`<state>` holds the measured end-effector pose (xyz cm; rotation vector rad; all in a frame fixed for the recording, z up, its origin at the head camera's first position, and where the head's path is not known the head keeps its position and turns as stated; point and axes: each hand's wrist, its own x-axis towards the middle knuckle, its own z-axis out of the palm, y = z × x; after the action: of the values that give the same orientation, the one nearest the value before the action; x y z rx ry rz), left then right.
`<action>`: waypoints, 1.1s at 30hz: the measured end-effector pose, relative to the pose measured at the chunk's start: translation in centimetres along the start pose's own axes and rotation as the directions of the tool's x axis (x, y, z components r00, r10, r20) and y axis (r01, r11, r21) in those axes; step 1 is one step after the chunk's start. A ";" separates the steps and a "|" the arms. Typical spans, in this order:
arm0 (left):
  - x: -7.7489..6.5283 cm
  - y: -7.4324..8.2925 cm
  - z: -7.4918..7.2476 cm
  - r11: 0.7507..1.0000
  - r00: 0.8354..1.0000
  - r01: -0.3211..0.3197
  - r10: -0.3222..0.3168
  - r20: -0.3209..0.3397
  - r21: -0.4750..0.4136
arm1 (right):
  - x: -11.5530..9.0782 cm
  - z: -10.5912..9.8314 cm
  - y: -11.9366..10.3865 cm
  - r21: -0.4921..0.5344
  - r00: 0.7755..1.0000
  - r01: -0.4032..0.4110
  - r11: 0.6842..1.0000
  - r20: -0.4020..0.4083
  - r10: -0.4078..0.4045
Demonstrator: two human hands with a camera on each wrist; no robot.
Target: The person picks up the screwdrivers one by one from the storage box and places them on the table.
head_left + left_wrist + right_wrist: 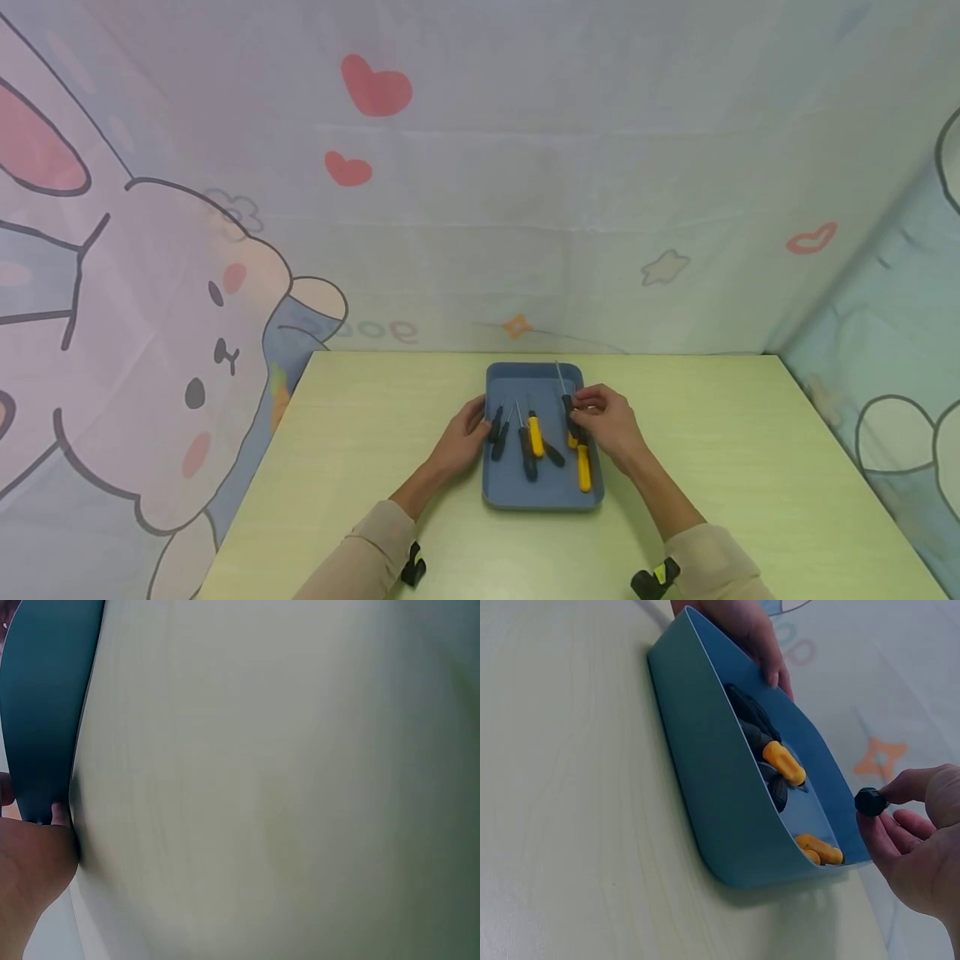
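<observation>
A blue tray (506,495) with upright walls holds several screwdrivers. My left hand (461,440) grips the tray's left wall, with the thumb over the rim, as the right wrist view also shows. Between thumb and fingertips my right hand (613,427) pinches the black handle of a screwdriver (870,802) above the tray's right side. Its metal shaft points toward the tray's far end. Below it lies a yellow-handled screwdriver (583,471) along the right wall. Another yellow-handled screwdriver (536,435) sits mid-tray beside a black-handled screwdriver (528,454), with smaller dark ones to the left.
The tray stands on a pale wood-grain table (375,400), close to its back edge. Behind the table hangs a printed cloth (487,250) with hearts and a rabbit, and it continues along both sides.
</observation>
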<state>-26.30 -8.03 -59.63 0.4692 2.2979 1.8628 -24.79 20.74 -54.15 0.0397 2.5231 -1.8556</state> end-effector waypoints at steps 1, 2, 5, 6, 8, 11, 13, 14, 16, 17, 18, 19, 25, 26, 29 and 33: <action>0.0 0.0 0.0 1.000 1.000 0.001 -0.001 -0.002 0.000 | 0.0 -0.1 0.1 -0.005 1.000 -0.001 1.000 -0.002 0.001; 0.0 0.0 0.0 1.000 1.000 0.003 -0.003 -0.002 0.002 | 0.0 -0.1 0.1 -0.008 1.000 -0.005 1.000 -0.006 0.005; 0.0 0.0 0.0 1.000 1.000 0.001 -0.001 -0.002 0.006 | 0.0 -0.3 0.2 -0.012 1.000 -0.004 1.000 -0.004 0.004; 0.0 0.0 0.0 1.000 1.000 0.003 -0.003 -0.002 0.010 | 0.0 -0.3 0.2 -0.012 1.000 -0.006 1.000 -0.004 0.006; 0.0 -0.1 0.0 1.000 1.000 0.008 -0.008 -0.001 0.012 | 0.0 -0.4 0.2 -0.011 1.000 -0.009 1.000 -0.005 0.009; 0.0 -0.2 0.0 1.000 1.000 0.001 -0.001 -0.002 0.009 | 0.0 -0.6 0.2 -0.014 1.000 -0.008 1.000 -0.003 0.008; 0.0 -0.2 0.0 1.000 1.000 0.005 -0.005 -0.001 0.006 | -0.1 -0.7 0.2 -0.019 1.000 -0.004 1.000 -0.002 0.004; 0.0 -0.2 0.0 1.000 1.000 0.002 -0.002 -0.001 0.004 | -0.1 -0.8 0.2 -0.021 1.000 -0.003 1.000 -0.001 0.003; 0.0 -0.2 0.0 1.000 1.000 0.004 -0.004 0.000 0.001 | -0.1 -0.9 0.3 -0.019 1.000 -0.001 1.000 0.002 0.001; 0.0 -0.2 0.0 1.000 1.000 0.006 -0.006 0.000 0.001 | -0.1 -1.0 0.3 -0.016 1.000 -0.001 1.000 0.004 0.002; 0.0 -0.2 0.0 1.000 1.000 0.005 -0.005 0.001 -0.001 | -0.1 -1.1 0.3 -0.011 1.000 -0.003 1.000 0.002 0.003; 0.0 -0.2 0.0 1.000 1.000 -0.001 0.001 0.001 0.000 | -0.1 -1.2 0.3 -0.006 1.000 -0.005 1.000 0.002 0.005; 0.1 -0.2 0.0 1.000 1.000 -0.015 0.015 0.006 -0.001 | -0.3 -1.7 0.3 0.026 1.000 -0.013 1.000 0.009 0.013; 0.1 -0.2 0.0 1.000 1.000 -0.011 0.011 0.007 0.001 | -0.3 -1.8 0.3 0.027 1.000 -0.013 1.000 0.008 0.012; 0.0 -0.1 -0.1 1.000 1.000 -0.012 0.012 0.008 0.003 | -0.4 -2.2 0.4 0.034 1.000 -0.021 0.999 -0.003 0.021; -0.1 -0.1 -0.1 1.000 1.000 -0.013 0.013 0.005 0.004 | -0.4 -2.7 0.8 0.031 1.000 -0.030 0.999 -0.004 0.031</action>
<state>-26.29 -8.12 -59.75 0.4896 2.3020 1.8607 -24.32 23.50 -54.09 0.0819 2.4822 -1.8851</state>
